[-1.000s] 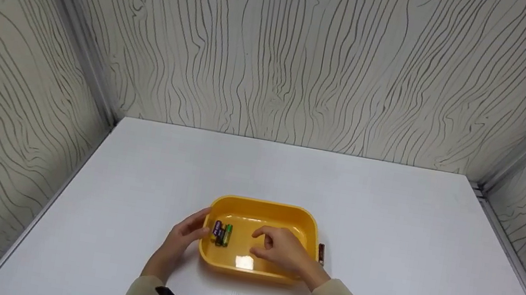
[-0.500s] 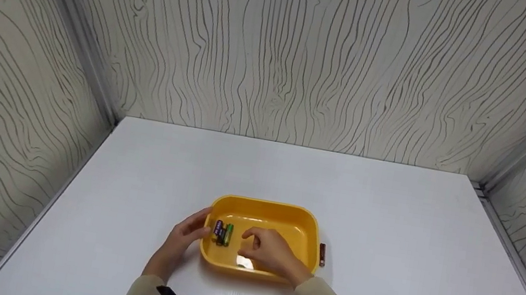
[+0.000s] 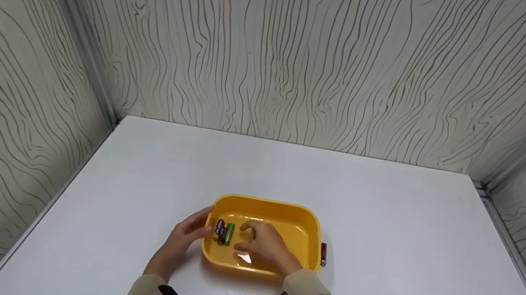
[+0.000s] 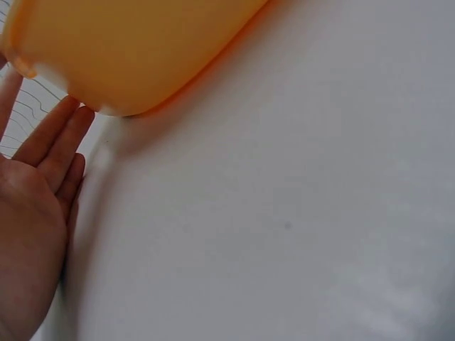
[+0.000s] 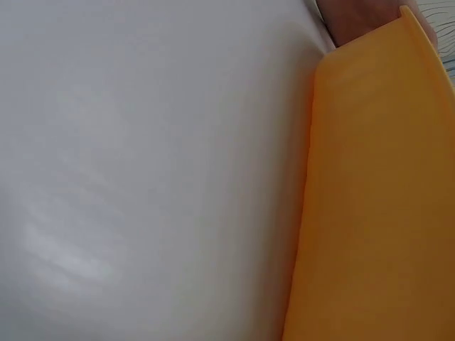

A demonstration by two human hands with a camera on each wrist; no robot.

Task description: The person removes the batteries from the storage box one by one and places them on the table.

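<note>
A yellow tray (image 3: 270, 202) stands in front of me in the head view. Side by side at its left end lie a purple battery (image 3: 219, 226), a dark battery (image 3: 222, 234) and a green battery (image 3: 229, 234). My left hand (image 3: 184, 233) rests against the tray's left side, thumb at the rim. In the left wrist view its straight fingers (image 4: 62, 142) touch the outer wall. Over the tray floor my right hand (image 3: 265, 243) holds nothing, thumb and index finger spread apart just right of the green battery. The tray wall hides it in the right wrist view.
A brown-red battery (image 3: 323, 254) lies on the white table (image 3: 385, 241), close outside the tray's right wall. Patterned panels (image 3: 283, 50) with wavy lines rise behind the table and at both sides.
My right hand has moved left across the tray, closer to the batteries, with thumb and index finger still apart. The left hand stays at the tray's left side.
</note>
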